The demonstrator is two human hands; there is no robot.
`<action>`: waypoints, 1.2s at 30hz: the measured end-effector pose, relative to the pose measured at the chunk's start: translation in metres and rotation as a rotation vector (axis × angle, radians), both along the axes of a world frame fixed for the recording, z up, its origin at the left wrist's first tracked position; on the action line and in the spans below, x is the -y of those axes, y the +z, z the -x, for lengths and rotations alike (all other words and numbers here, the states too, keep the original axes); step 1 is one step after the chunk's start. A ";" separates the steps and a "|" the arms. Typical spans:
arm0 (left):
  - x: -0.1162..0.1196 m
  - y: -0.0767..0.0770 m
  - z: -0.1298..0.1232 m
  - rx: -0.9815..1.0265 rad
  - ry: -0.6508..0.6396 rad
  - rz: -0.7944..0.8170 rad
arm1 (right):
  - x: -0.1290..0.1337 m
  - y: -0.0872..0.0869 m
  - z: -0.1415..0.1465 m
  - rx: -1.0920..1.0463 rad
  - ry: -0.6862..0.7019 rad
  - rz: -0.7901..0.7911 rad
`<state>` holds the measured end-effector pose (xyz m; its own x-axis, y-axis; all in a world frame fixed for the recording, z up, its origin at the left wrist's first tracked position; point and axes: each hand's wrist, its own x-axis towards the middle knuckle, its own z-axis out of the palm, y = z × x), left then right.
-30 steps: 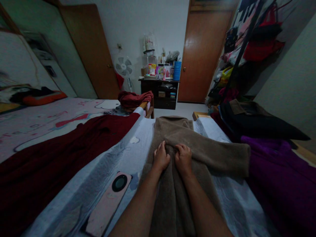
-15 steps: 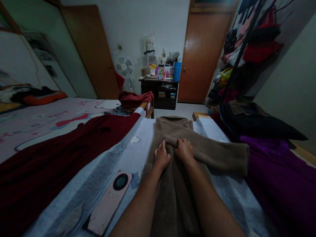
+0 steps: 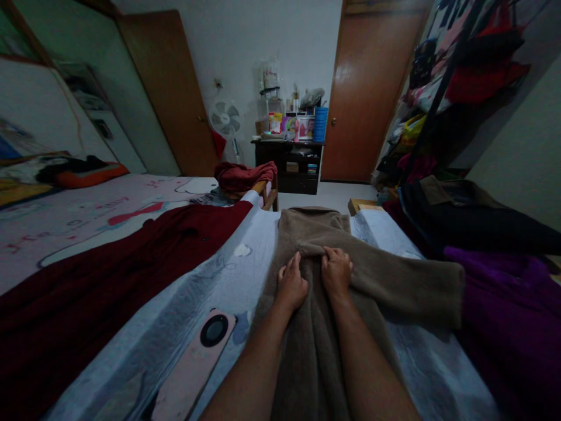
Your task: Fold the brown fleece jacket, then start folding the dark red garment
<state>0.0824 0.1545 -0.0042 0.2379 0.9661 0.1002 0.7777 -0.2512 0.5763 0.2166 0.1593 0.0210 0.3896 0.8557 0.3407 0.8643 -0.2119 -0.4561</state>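
A brown, plush long-sleeved coat lies lengthwise in front of me, one sleeve stretched to the right. My left hand rests on its upper part, index finger extended and thumb apart from it. Beside it, my right hand is closed on a fold of the coat, with its fingers curled into the cloth. Creases run from between both hands toward me. A pink phone with a round dark camera ring lies left of my left forearm, on the pale blue-grey bedding.
A dark red garment is spread at the left. At the right lie a purple garment and a stack of dark folded clothes. Past the bed's end stand a fan and a dark cabinet. Red cloth hangs over a wooden rail.
The view has shifted slightly. My left index finger is straighter, and both hands remain on the upper coat. The fold by my right hand has been drawn a little rightward.
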 end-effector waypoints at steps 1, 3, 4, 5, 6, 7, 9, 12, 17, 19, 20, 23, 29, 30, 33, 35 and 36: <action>0.000 0.001 -0.001 -0.016 0.001 0.010 | 0.000 0.000 0.000 -0.004 -0.010 -0.009; 0.000 0.003 -0.002 -0.053 0.018 0.035 | 0.000 -0.001 0.000 -0.005 -0.026 -0.017; 0.000 0.003 -0.002 -0.075 0.035 0.046 | 0.000 -0.001 0.000 -0.004 -0.032 -0.016; 0.000 0.004 -0.003 -0.099 0.052 0.056 | 0.000 -0.002 0.000 -0.004 -0.036 -0.013; -0.001 0.004 -0.004 -0.125 0.065 0.065 | 0.000 -0.002 0.001 -0.005 -0.038 -0.006; -0.001 0.004 -0.004 -0.151 0.070 0.073 | 0.000 -0.002 0.001 -0.008 -0.039 0.004; -0.003 0.003 -0.006 -0.205 0.056 0.089 | 0.001 -0.001 0.002 -0.017 -0.035 0.025; -0.006 0.000 -0.007 -0.267 0.029 0.104 | 0.002 0.000 0.003 -0.023 -0.016 0.047; -0.006 -0.002 -0.007 -0.301 0.013 0.095 | 0.001 -0.001 0.006 -0.047 0.072 -0.036; -0.007 -0.001 -0.005 -0.292 -0.002 0.092 | -0.001 -0.004 0.006 -0.051 0.164 -0.108; -0.008 0.000 -0.004 -0.287 -0.010 0.093 | -0.002 -0.006 0.007 -0.049 0.215 -0.127; -0.013 0.003 0.004 -0.277 -0.045 0.093 | -0.005 -0.013 0.008 -0.037 0.313 -0.087; -0.026 0.004 0.015 -0.276 -0.030 -0.094 | -0.007 -0.021 0.008 -0.039 0.286 -0.024; -0.028 0.002 0.014 -0.282 0.000 -0.111 | -0.007 -0.021 0.008 -0.040 0.285 -0.026; -0.036 -0.003 0.011 -0.306 0.053 -0.091 | -0.007 -0.020 0.008 -0.042 0.279 -0.035; -0.044 -0.006 0.008 -0.318 0.069 -0.061 | -0.007 -0.020 0.009 -0.047 0.279 -0.043; -0.048 -0.007 0.007 -0.324 0.081 -0.048 | -0.006 -0.020 0.009 -0.051 0.283 -0.049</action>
